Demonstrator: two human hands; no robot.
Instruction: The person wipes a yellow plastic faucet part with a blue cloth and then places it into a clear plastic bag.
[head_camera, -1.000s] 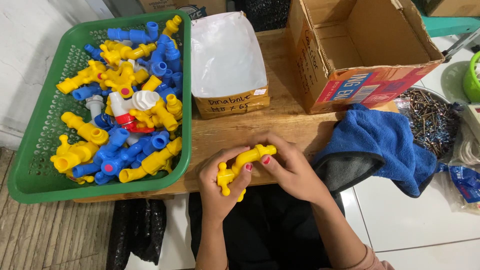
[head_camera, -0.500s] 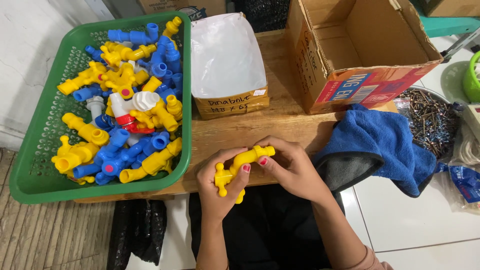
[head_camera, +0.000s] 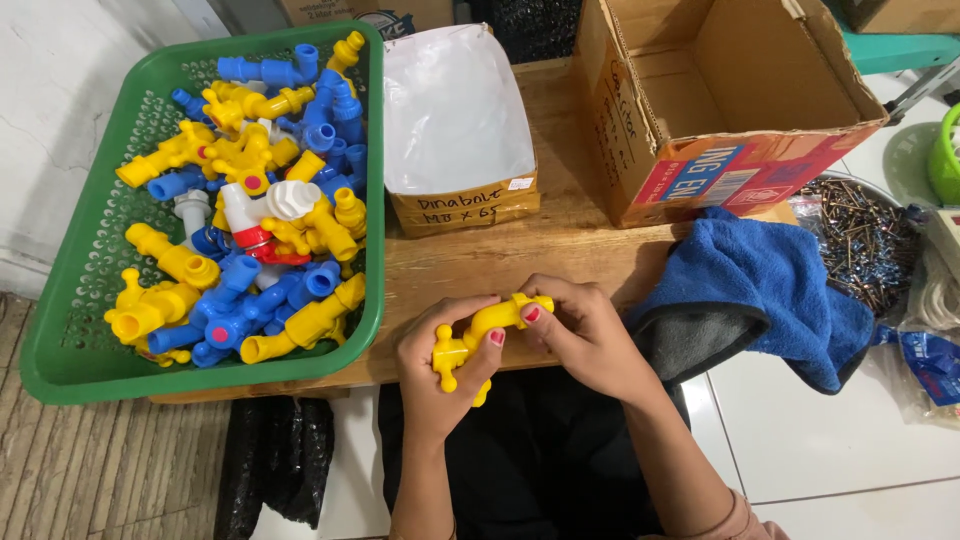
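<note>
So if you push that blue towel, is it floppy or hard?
The blue towel is probably floppy: it lies in soft folds and droops over the wooden table's edge. It would likely bunch up rather than slide, and it looks light.

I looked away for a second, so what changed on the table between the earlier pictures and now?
Very little. Both hands, left and right, still grip the yellow plastic tap at the table edge, barely shifted. The green basket of taps, the blue cloth and the cardboard box stayed put.

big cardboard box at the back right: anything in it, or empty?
Empty, as far as visible: the cardboard box is open-topped with flaps up, and only bare brown walls and floor show. The near inside corner is hidden.
</note>
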